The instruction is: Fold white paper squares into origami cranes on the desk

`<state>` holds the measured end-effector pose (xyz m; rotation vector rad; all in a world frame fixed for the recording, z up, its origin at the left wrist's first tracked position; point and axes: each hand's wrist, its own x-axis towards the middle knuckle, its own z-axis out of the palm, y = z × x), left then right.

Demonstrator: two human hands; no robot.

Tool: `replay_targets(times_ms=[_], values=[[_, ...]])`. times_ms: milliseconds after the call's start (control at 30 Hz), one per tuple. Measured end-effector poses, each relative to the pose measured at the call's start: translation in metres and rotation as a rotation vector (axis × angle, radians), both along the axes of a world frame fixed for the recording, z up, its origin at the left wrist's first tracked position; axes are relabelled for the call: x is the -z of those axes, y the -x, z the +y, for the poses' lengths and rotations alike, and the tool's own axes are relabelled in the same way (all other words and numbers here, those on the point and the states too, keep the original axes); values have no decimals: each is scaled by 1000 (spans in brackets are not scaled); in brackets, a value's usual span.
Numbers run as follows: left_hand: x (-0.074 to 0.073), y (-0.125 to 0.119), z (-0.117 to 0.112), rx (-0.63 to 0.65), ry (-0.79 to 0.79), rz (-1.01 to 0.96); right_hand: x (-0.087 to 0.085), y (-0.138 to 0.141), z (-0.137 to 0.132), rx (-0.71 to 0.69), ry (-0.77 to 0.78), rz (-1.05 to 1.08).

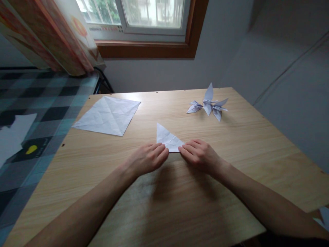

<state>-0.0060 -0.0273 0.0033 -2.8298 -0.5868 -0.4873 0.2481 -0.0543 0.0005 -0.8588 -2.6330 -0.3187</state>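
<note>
Folded white paper (168,138) lies on the desk (246,147) straight ahead of me, spanning the gap between my two hands and reaching a little beyond them. Its near edge runs left to right, almost square to me, and the short stretch that shows between my fingertips looks straight. From there the sheet narrows away from me to a single sharp corner, which stands off to the left, just past my left fingers, so my left hand (152,156) is the nearer one to that tip. The longest edge I can see slants from the tip down toward my right hand (197,154), where the fingers cover its lower end. Both hands are narrow, fingers drawn together and holding the paper at its near corners, with only a small gap between them; whether any fingertip is tucked under the paper, I cannot tell. My forearms come in from the two lower corners and converge on it, backs of the hands turned up, fingers pointing inward toward each other. Beyond my left hand, well apart from it, an opened, creased sheet (110,116) lies flat near the desk's left side. Beyond my right hand, toward the far edge, stands a group of folded paper flowers (208,103) with pointed petals, touching neither the sheet nor my fingers.
</note>
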Motion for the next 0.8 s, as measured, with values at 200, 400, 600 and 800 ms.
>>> replay_targets(times_ms=[200,400,600,800], values=[[-6,0,-2,-10,41,-153,2,-1,-6,72,110,318],[-13,-1,-10,-140,218,-652,5,-7,-1,347,50,867],[-15,-17,-14,-307,995,-1105,7,8,3,82,742,1124],[3,-24,-16,-274,1076,-868,8,24,-7,134,1114,1123]])
